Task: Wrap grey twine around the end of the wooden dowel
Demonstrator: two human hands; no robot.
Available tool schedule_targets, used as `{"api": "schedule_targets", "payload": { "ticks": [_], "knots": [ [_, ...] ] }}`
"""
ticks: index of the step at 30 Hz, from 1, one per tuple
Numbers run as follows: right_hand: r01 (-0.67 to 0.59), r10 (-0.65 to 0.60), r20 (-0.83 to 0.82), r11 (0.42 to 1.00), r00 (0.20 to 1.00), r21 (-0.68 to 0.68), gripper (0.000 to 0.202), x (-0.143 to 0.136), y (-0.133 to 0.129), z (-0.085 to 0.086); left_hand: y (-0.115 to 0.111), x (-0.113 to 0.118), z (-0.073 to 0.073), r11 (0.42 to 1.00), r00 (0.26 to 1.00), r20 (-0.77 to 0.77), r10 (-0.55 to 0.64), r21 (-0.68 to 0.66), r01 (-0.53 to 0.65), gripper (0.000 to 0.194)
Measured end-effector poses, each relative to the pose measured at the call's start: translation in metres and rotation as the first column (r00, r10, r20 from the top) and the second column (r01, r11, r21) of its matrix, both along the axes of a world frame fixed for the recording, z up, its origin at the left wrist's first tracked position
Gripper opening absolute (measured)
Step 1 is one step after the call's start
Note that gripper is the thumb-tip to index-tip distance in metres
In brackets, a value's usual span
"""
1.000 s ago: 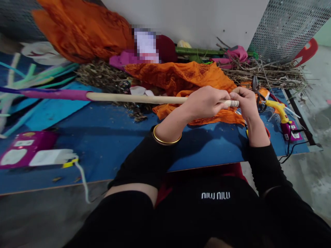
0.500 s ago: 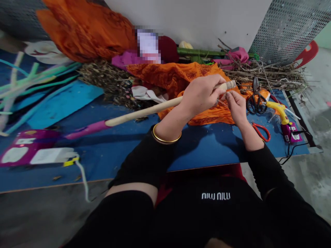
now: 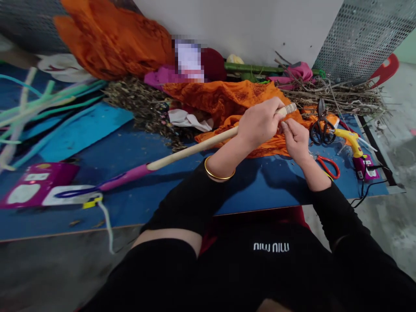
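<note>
My left hand point(image 3: 256, 123) is wrapped round a pale wooden stick point(image 3: 195, 147) near its upper right end. Several turns of thin cord or wire point(image 3: 290, 107) ring that tip. The stick's lower end has a pink wrapping point(image 3: 126, 177) with a dark blue loop point(image 3: 76, 192) trailing from it. Close against the left fingers, my right hand point(image 3: 296, 138) is closed in a pinch just below the ringed tip. What it pinches is hidden. Beneath both hands lies crumpled orange cloth point(image 3: 224, 97).
To the right lie black-handled shears point(image 3: 322, 125), a yellow glue gun point(image 3: 349, 139) and a red-handled tool point(image 3: 329, 167). Dry twigs point(image 3: 351, 95) line the back. A purple power box point(image 3: 42, 184), blue sheet point(image 3: 87, 130) and coloured tubes point(image 3: 42, 108) occupy the left.
The stick has slid or swung a little to the right at its pink end, its loop now over the white plug. My left hand has shifted slightly right, closer to my right hand.
</note>
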State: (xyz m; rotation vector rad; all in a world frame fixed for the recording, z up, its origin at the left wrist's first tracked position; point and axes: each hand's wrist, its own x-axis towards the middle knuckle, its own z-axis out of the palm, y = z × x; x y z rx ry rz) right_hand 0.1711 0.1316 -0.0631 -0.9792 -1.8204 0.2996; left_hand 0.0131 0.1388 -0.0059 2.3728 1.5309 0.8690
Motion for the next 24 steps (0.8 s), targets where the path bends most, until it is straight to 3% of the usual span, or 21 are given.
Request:
{"api": "schedule_targets", "payload": {
  "ticks": [9,14,16,19,24],
  "knots": [
    [0.014,-0.014,0.002,1.0,1.0,-0.001,0.047,0.003,-0.002,0.001,0.006,-0.002,-0.008,0.999,0.997,0.073,-0.02,0.049,0.017,0.024],
    [0.142,-0.152,-0.221,0.988,0.963,-0.059,0.042,0.017,0.013,0.003,0.002,-0.008,0.004,0.998,0.989,0.14,-0.039,0.057,0.031,0.021],
    [0.114,-0.161,-0.422,0.984,0.892,-0.134,0.047,0.026,0.021,0.003,-0.001,-0.009,0.009,0.998,0.989,0.145,-0.042,0.045,0.036,0.02],
    [-0.089,-0.105,-0.71,0.969,0.697,-0.231,0.053,0.039,0.03,0.005,-0.005,-0.008,0.012,0.999,0.99,0.136,-0.037,0.029,0.034,0.021],
    [-0.34,-0.048,-0.885,0.913,0.464,-0.227,0.042,0.042,0.028,0.013,-0.005,-0.007,0.009,0.999,0.993,0.113,-0.024,0.026,0.021,0.022]
  ]
}}
